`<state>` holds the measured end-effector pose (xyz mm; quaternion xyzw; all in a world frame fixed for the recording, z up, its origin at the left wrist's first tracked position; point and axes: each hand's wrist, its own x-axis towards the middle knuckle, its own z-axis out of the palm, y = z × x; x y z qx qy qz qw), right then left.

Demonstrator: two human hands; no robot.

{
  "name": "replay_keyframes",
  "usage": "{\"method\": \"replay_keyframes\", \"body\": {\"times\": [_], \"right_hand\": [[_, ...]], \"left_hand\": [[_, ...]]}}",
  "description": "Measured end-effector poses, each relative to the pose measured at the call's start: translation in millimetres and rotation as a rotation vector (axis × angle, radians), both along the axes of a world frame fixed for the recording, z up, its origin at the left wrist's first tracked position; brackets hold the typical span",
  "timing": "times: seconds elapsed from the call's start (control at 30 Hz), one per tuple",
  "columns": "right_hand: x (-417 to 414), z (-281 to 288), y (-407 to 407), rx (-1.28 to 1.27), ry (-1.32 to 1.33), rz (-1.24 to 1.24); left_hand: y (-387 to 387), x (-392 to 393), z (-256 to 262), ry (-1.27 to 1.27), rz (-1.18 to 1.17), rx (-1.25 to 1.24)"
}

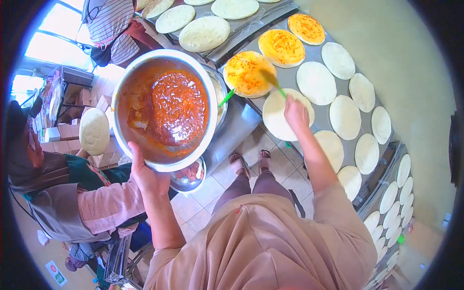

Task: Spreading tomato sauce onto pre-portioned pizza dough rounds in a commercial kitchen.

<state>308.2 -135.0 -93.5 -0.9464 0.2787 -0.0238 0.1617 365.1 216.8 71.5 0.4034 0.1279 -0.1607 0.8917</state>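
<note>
My left hand (152, 177) grips the lower rim of a large steel bowl (165, 166), which is tilted toward me. Chunky red sauce (179, 105) fills its right part, with smears up the inner wall. My right hand (297, 112) holds a green-handled utensil (281, 90), a brush or spoon whose head is blurred, over a sauced round of dough (248, 74). Sauce also coats two rounds behind it, one in the middle (282, 48) and one farthest back (306, 29). Below my right hand lies a plain dough round (282, 116).
Several plain rounds (317, 82) share the grey worktable. More lie on another table (204, 34) behind and on one (389, 197) at right. A second green handle (227, 98) leans by another bowl (219, 83). At left, a person (72, 181) holds a flat round (94, 131); another person (112, 32) stands behind.
</note>
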Motion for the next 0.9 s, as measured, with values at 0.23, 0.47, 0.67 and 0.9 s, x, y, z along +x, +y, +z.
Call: {"method": "replay_keyframes", "body": {"times": [0.23,0.47,0.67,0.9], "right_hand": [[-36,-10,20,0.088,0.120,0.063],[-24,-33,-24,0.030,0.040,-0.039],[2,-9,-5,0.164,0.059,0.140],[-10,-9,17,0.048,0.153,0.308]], "left_hand": [[-28,-18,8,-0.038,0.146,0.096],[-50,-25,12,-0.003,0.179,0.111],[-39,-36,10,-0.016,0.239,0.163],[-27,-50,8,-0.005,0.290,0.148]]}}
